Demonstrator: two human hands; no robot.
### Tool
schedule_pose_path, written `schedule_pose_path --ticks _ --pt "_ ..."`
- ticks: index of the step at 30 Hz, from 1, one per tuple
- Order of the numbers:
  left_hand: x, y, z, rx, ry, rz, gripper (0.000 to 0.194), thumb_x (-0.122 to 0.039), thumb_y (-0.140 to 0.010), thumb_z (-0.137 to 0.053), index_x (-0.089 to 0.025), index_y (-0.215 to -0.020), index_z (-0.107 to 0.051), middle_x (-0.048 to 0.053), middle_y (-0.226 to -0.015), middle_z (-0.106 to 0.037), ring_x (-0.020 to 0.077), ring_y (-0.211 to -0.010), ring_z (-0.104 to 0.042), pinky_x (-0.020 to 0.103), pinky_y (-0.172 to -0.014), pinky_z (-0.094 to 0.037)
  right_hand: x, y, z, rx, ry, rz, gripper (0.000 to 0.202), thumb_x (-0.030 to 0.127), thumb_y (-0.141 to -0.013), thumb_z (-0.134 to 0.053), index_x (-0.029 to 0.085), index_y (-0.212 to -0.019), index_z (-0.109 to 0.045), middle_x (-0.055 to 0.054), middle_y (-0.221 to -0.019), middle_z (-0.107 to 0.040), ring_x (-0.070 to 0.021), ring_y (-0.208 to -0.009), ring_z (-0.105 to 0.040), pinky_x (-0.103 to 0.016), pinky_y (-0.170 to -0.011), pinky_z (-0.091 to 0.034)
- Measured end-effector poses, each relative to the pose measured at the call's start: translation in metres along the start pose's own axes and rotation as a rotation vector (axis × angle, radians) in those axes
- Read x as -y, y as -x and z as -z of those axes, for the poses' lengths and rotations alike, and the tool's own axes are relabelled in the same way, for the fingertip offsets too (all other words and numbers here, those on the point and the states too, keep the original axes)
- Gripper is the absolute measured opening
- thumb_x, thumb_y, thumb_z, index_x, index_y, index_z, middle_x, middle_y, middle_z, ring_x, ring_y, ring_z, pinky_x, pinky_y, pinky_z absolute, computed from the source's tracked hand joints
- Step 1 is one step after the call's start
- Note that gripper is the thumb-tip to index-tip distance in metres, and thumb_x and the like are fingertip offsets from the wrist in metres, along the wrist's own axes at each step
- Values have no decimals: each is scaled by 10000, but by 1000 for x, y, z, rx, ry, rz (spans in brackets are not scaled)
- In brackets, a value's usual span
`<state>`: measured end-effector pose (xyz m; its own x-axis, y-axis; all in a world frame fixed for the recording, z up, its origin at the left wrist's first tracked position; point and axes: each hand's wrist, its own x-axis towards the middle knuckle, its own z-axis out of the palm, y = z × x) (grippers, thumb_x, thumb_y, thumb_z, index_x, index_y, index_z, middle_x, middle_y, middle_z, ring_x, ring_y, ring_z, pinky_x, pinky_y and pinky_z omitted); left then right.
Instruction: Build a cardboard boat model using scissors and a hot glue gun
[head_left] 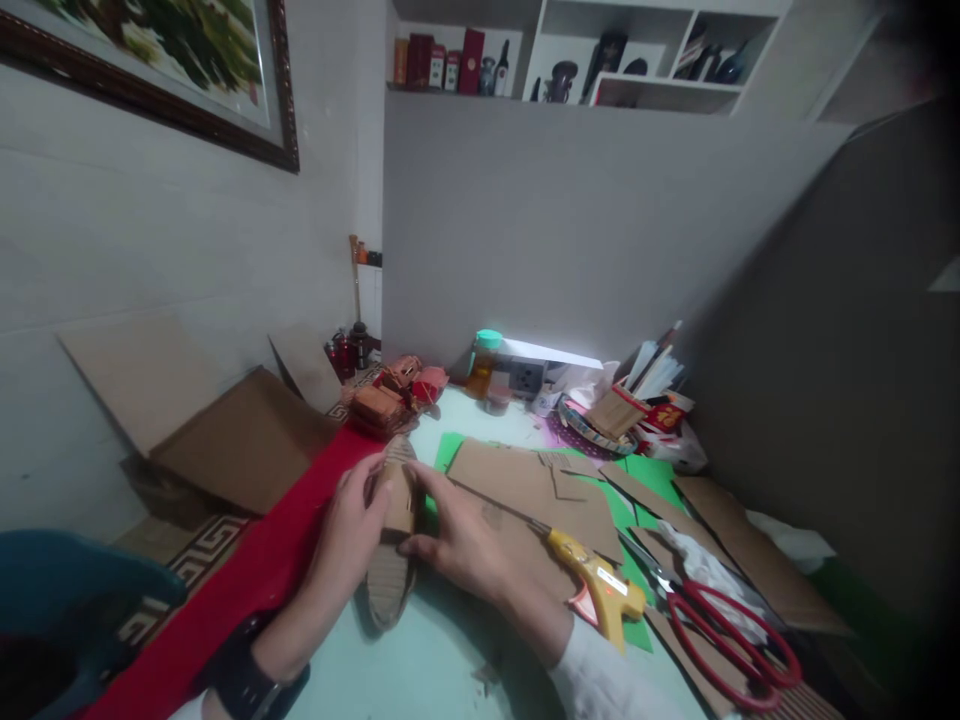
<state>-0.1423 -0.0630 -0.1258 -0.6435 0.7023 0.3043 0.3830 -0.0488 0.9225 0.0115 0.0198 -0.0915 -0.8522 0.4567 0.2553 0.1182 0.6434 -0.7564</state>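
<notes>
A long, narrow cardboard piece with pointed ends (389, 585) and ribbed surfaces stands out near the front of the table, with a smaller folded cardboard part (399, 500) on its middle. My left hand (355, 515) grips that part from the left, fingers bent around its edge. From the right, my right hand (459, 530) holds it between thumb and fingers, the thumb at its lower edge. The yellow glue gun (598, 583) lies to the right of my right hand, its nozzle pointing back toward the cardboard sheets.
Red-handled scissors (731, 645) lie at the right front. Flat cardboard sheets (525, 490) cover a green mat (450, 447). Behind are a basket (596, 432), a teal-lidded jar (484, 365) and small brown cardboard models (377, 408). An open cardboard box (240, 440) stands left.
</notes>
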Motion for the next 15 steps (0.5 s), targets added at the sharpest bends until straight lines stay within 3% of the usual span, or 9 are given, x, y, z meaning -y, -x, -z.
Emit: schedule_pose_path --ticks 7,15 --pt "2 2 -1 -30 -30 13 366 -351 -918 -650 -184 -1239 -593 99 -1274 -608 278 -1117 -611 530 -958 -505 4 2 1 35 23 -93 856 105 -709 -820 194 -1459 -418 -140 -1540 -406 -282 -1429 -390 -411 -1193 -307" --pt "-5 -2 -1 -30 181 145 356 -344 -930 -639 -181 -1243 -596 102 -1273 -629 273 -1118 -630 515 -947 -525 18 13 11 24 14 -143 757 202 -805 -755 158 -1471 -400 -138 -1476 -503 -259 -1352 -485 -372 -1135 -374"
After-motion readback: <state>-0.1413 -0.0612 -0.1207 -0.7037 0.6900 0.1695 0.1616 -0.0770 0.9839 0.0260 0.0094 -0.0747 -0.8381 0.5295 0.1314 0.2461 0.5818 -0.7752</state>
